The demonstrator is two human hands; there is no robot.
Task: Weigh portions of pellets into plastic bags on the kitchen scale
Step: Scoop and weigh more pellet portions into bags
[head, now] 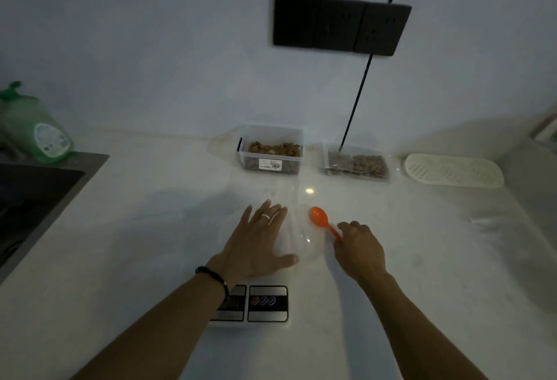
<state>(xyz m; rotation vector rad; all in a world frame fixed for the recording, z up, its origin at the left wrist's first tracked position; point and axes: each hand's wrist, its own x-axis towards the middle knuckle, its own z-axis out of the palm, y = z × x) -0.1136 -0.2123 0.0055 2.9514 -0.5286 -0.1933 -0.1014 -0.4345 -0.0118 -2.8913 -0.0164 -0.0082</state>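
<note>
**Clear bag flattened on the scale, spoon gripped**

The left hand lies flat, fingers released, on a thin clear plastic bag over the white kitchen scale. The right hand has its fingers clenched on a glossy orange spoon. A rectangular clear tub and a filled bag hold brown pellets at the pale, smooth counter's back, below a dark wall socket panel.
</note>
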